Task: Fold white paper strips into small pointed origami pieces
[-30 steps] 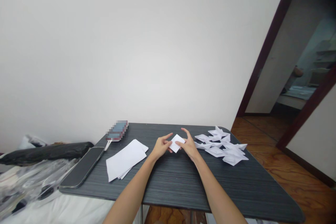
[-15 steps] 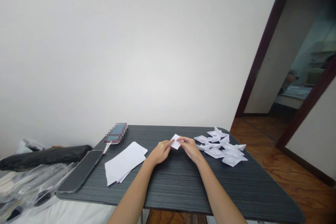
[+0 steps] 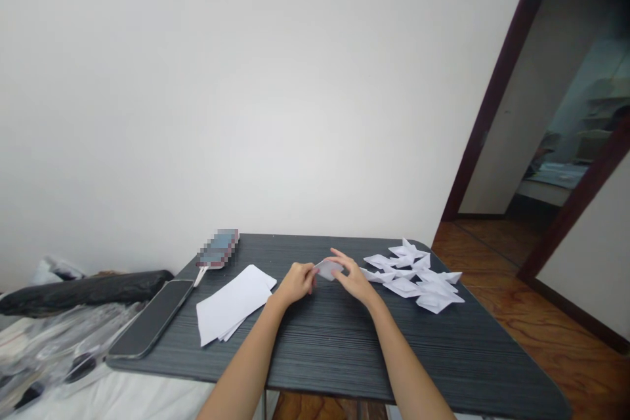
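Observation:
A small folded piece of white paper (image 3: 327, 270) is held between my two hands, just above the dark table. My left hand (image 3: 296, 283) pinches its left corner, fingers curled in. At the paper's right side is my right hand (image 3: 353, 279), with the thumb against the paper and the forefinger lifted over its far edge. Right beside that hand lies a cluster of folded paper boats (image 3: 404, 285), several of them overlapping. To the left of my left hand rests a stack of white paper sheets (image 3: 235, 305), slightly fanned.
The dark wood-grain table (image 3: 335, 354) stands against a white wall. On its left lie a black phone (image 3: 152, 318) and a blurred-out object (image 3: 218, 249) with a white strip. Beyond the left edge is a long black wrapped bundle (image 3: 83, 292). A doorway opens at right.
The folded paper has gone from a flat diamond facing me to a tilted, shaded shape. My left hand has curled tighter, and my right forefinger has lifted away from the paper.

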`<state>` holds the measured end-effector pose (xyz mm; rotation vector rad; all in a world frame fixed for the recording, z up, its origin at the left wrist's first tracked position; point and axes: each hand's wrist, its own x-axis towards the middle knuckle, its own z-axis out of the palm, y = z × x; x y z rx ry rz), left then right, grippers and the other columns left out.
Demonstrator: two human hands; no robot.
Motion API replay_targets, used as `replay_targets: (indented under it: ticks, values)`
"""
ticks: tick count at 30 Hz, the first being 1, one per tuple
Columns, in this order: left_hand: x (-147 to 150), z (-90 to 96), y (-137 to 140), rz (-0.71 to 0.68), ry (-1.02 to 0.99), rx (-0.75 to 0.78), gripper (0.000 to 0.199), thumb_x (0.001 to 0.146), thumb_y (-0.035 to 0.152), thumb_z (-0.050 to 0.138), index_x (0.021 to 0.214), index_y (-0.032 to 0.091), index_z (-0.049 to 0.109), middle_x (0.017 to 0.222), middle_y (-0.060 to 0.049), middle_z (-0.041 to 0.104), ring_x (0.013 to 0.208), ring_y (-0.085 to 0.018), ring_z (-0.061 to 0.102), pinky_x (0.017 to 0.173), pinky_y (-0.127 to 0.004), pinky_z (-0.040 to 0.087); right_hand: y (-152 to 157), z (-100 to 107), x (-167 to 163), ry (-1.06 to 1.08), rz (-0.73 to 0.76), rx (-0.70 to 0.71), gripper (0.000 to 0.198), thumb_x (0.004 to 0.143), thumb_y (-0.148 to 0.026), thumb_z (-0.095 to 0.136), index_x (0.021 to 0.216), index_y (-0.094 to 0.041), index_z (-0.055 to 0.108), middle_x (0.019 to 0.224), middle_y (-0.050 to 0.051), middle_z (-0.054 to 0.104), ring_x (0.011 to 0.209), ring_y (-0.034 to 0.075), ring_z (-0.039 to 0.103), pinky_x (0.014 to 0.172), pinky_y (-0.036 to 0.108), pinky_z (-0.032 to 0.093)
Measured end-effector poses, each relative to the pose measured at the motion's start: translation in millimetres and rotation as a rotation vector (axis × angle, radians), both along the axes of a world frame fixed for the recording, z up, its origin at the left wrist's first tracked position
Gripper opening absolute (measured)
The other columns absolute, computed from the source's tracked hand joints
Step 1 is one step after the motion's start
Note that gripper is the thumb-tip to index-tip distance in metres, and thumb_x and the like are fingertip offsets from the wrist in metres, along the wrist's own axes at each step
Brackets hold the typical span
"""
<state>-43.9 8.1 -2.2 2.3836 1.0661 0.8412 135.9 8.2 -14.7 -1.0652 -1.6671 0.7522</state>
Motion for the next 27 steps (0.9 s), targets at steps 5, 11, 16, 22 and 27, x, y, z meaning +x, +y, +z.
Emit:
replay_targets:
  ticks: [5, 11, 16, 22, 27]
  values:
    - [4, -2.0, 0, -0.091, -0.184, -0.277, 0.038, 0.079, 0.039, 0.035, 0.060, 0.012, 0.053, 0.048, 0.000, 0.057, 0.036, -0.007, 0.049, 0.043, -0.017, 0.037, -4, 0, -1, -0.050, 0.087, -0.072, 0.025, 0.068, -0.034, 0.052, 0.073, -0.013, 0.065, 0.066, 0.004, 0.063, 0.064, 0.018, 0.057, 0.057, 0.026, 0.042]
    - [8, -4.5, 9, -0.128, -0.487, -0.517, 0.040, 0.075, 0.046, 0.040, 0.061, 0.009, 0.049, 0.053, -0.006, 0.060, 0.036, -0.010, 0.052, 0.031, -0.016, 0.028, -3, -2, -1, 0.172, 0.167, -0.248, 0.032, 0.065, -0.039, 0.056, 0.074, -0.010, 0.064, 0.060, 0.005, 0.063, 0.053, 0.016, 0.056, 0.048, 0.025, 0.041]
    - [6, -3.7, 13, -0.111, -0.702, -0.643, 0.047, 0.075, 0.051, 0.034, 0.066, 0.007, 0.050, 0.056, -0.010, 0.061, 0.035, -0.011, 0.052, 0.031, -0.017, 0.029, -4, -4, -4, 0.385, 0.251, -0.305, 0.041, 0.063, -0.039, 0.059, 0.093, -0.011, 0.061, 0.065, 0.006, 0.064, 0.052, 0.016, 0.056, 0.050, 0.030, 0.046]
    - [5, -6.0, 12, -0.156, -0.687, -0.828, 0.040, 0.071, 0.043, 0.049, 0.060, 0.004, 0.054, 0.055, -0.012, 0.061, 0.038, -0.014, 0.055, 0.033, -0.019, 0.034, -4, -7, -6, 0.362, 0.257, -0.272, 0.034, 0.063, -0.035, 0.059, 0.090, -0.013, 0.062, 0.065, 0.004, 0.063, 0.051, 0.013, 0.053, 0.046, 0.026, 0.044]
    - [1, 0.0, 7, -0.203, -0.681, -0.958, 0.033, 0.070, 0.034, 0.054, 0.065, 0.002, 0.057, 0.058, -0.013, 0.062, 0.045, -0.015, 0.058, 0.038, -0.019, 0.039, -6, -3, -4, 0.292, 0.232, -0.211, 0.023, 0.065, -0.029, 0.057, 0.081, -0.014, 0.065, 0.062, 0.002, 0.062, 0.052, 0.010, 0.051, 0.048, 0.022, 0.040]
